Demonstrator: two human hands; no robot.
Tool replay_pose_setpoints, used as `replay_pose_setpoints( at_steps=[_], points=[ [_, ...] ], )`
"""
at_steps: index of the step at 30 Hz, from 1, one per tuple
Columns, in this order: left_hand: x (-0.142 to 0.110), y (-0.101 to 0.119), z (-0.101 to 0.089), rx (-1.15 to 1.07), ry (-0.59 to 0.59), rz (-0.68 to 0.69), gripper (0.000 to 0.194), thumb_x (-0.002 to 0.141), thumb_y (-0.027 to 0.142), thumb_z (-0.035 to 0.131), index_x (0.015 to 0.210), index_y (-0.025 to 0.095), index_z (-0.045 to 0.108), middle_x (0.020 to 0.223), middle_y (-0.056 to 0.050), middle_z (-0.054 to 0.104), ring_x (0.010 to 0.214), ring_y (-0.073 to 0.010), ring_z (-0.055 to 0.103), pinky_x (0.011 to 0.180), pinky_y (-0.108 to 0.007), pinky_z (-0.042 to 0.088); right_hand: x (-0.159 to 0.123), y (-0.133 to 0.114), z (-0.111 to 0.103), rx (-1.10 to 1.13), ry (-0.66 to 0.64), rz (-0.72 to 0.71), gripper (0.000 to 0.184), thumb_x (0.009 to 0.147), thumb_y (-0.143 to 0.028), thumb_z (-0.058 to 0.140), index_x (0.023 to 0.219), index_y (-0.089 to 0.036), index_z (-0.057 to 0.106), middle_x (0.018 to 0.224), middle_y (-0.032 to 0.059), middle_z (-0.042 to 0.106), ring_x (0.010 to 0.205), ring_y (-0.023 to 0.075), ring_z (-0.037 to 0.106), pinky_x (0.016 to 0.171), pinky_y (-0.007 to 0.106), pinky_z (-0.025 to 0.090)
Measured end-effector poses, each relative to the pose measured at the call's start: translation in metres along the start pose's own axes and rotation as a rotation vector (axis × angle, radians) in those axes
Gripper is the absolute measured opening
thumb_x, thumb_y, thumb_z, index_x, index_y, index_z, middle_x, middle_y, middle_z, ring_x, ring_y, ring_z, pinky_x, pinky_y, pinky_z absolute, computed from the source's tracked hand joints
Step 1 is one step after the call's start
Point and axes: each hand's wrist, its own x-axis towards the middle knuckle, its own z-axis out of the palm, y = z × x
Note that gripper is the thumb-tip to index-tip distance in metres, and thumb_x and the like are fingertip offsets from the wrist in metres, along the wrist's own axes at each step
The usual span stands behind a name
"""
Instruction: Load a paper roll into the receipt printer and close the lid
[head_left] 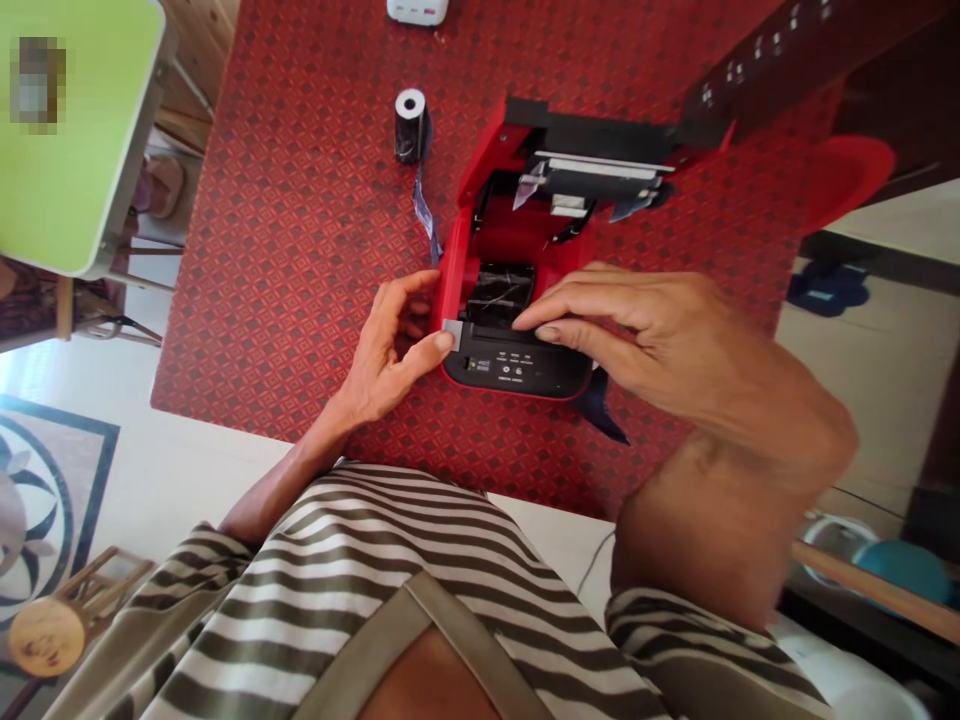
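Printer stands open on the red tablecloth, left hand half curled, clasping its near left corner; right hand, fingers bent, reaches the black roll's near edge, grasp unclear.

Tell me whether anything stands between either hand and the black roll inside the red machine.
The red side wall stands between the left hand and the black roll. Nothing visible blocks the right hand, its fingertips by the roll's front right edge; the raised lid stands behind.
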Motion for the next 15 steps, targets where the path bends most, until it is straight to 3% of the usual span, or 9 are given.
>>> replay_pose_setpoints(
  at_steps=[11, 15],
  points=[
    [0.001, 0.001, -0.002, -0.003, -0.005, 0.018, 0.083, 0.114, 0.091, 0.081, 0.175, 0.036, 0.069, 0.164, -0.016, 0.078, 0.142, -0.0374, 0.077, 0.107, -0.051, 0.068, 0.025, 0.006, -0.013, -0.099, -0.119, -0.089, 0.032, 0.11, -0.02, 0.068, 0.096, -0.038, 0.091, 0.095, -0.0018, 0.092, 0.091, 0.0294, 0.087, 0.091, 0.045, 0.062],
    [0.0, 0.002, -0.003, 0.016, -0.011, 0.015, 0.081, 0.115, 0.088, 0.082, 0.175, 0.036, 0.068, 0.161, -0.015, 0.08, 0.141, -0.0361, 0.078, 0.107, -0.049, 0.069, 0.026, 0.011, -0.017, -0.12, -0.155, -0.123, 0.034, 0.11, -0.016, 0.068, 0.1, -0.038, 0.092, 0.096, -0.0018, 0.092, 0.089, 0.0281, 0.087, 0.089, 0.044, 0.063]
  ],
)
